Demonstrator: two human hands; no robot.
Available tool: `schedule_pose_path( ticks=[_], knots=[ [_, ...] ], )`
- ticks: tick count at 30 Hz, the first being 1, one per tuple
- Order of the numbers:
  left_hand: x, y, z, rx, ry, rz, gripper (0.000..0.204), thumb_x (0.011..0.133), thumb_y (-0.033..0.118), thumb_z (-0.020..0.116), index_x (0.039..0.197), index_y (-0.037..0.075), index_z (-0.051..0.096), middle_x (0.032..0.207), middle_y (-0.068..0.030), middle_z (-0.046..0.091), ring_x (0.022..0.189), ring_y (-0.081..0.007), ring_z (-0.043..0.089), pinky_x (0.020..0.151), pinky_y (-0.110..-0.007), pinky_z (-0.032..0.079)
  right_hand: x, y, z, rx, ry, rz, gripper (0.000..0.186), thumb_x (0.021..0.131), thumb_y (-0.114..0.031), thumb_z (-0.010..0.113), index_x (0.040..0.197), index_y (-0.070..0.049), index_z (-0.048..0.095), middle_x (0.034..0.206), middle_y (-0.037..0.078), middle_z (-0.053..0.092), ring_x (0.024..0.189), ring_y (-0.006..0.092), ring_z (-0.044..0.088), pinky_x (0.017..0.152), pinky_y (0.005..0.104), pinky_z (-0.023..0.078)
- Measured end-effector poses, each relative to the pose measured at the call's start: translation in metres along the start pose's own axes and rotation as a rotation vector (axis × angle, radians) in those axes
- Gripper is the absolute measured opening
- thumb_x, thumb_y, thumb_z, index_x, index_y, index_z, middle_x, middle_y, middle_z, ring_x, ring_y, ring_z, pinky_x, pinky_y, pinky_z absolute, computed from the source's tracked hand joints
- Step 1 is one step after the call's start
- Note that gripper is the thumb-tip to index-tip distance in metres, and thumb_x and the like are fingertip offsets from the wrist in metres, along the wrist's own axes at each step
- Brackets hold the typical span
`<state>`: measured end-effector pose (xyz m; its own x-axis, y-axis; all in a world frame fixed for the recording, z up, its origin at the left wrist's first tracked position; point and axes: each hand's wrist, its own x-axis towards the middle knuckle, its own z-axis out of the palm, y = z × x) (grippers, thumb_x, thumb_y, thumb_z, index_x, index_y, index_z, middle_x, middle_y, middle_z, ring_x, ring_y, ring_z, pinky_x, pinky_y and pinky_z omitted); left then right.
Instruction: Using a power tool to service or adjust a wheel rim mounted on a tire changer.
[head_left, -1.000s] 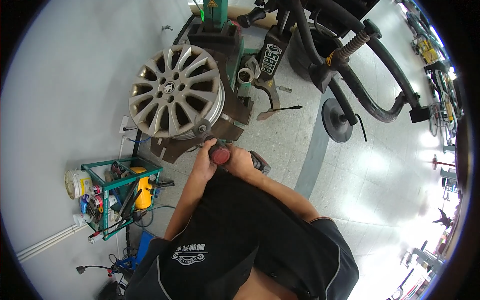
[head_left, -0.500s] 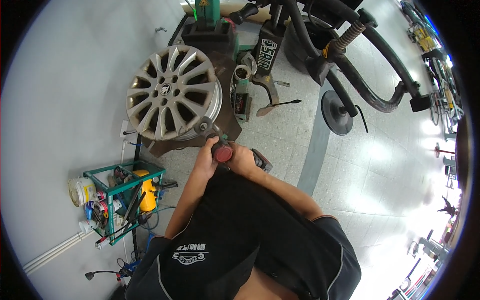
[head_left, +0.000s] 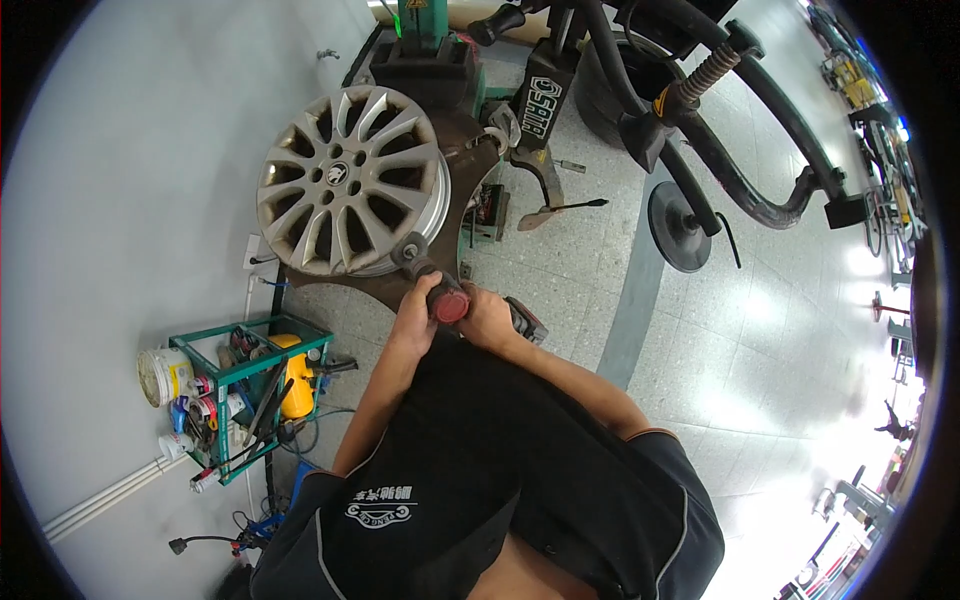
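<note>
A silver multi-spoke alloy wheel rim (head_left: 382,190) lies face up on the dark turntable (head_left: 372,288) of a tyre-changing machine. Both my hands hold a cordless power tool (head_left: 451,306) with a dark body, a red rear end and a battery at its right. Its small round head (head_left: 409,250) is at the rim's near edge; contact cannot be made out for certain. My left hand (head_left: 411,318) is closed along the tool's left side. On the other side, my right hand (head_left: 487,318) grips the handle, which hides behind the fingers.
A green rack (head_left: 235,375) with bottles, tools and a yellow device stands at the left wall. Black machine arms (head_left: 735,170) reach over the upper right, with a round black disc (head_left: 677,226) below. A dark post (head_left: 546,95) and a small tray (head_left: 487,215) are beyond the turntable.
The turntable has turned, and the wheel rim with it; the hub holes and turntable arms sit at different angles. My hands and the tool stay almost in place at the rim's edge.
</note>
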<state>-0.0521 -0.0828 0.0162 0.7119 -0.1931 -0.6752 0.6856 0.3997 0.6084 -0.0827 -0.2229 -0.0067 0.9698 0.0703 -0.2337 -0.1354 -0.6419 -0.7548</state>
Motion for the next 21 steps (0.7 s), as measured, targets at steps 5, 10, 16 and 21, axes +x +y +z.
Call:
schedule_pose_path(
  ticks=[5,10,16,21],
  knots=[
    [0.001,0.000,-0.001,0.014,0.021,-0.014,0.030,0.084,0.037,0.062,0.097,0.011,0.058,0.089,-0.0025,0.062,0.081,-0.0163,0.061,0.074,-0.033,0.050,0.000,-0.001,0.000,0.010,0.006,0.008,0.038,0.075,-0.022,0.065,0.108,-0.005,0.056,0.091,0.023,0.065,0.087,0.0401,0.063,0.075,0.0499,0.050],
    [0.001,0.000,0.000,-0.007,0.014,-0.010,0.027,0.084,0.036,0.062,0.096,0.011,0.058,0.088,-0.0020,0.061,0.082,-0.0162,0.061,0.075,-0.033,0.050,-0.001,-0.006,-0.005,0.022,0.017,0.004,0.035,0.076,-0.022,0.063,0.106,-0.005,0.056,0.089,0.023,0.065,0.085,0.0407,0.063,0.073,0.0505,0.050],
    [-0.002,0.004,0.005,-0.020,0.015,-0.014,0.025,0.084,0.033,0.063,0.096,0.011,0.058,0.088,-0.0023,0.061,0.081,-0.0161,0.060,0.074,-0.033,0.050,-0.002,-0.002,0.000,0.024,0.053,-0.004,0.031,0.075,-0.021,0.063,0.101,-0.005,0.055,0.088,0.023,0.065,0.084,0.0413,0.063,0.072,0.0506,0.050],
    [-0.007,0.007,0.007,-0.025,0.012,-0.014,0.028,0.085,0.033,0.062,0.096,0.008,0.059,0.088,-0.0031,0.062,0.081,-0.0155,0.061,0.075,-0.031,0.049,-0.002,-0.010,-0.007,0.019,0.006,0.022,0.029,0.076,-0.020,0.061,0.101,-0.005,0.055,0.088,0.022,0.065,0.085,0.0409,0.063,0.072,0.0503,0.050]
  ],
)
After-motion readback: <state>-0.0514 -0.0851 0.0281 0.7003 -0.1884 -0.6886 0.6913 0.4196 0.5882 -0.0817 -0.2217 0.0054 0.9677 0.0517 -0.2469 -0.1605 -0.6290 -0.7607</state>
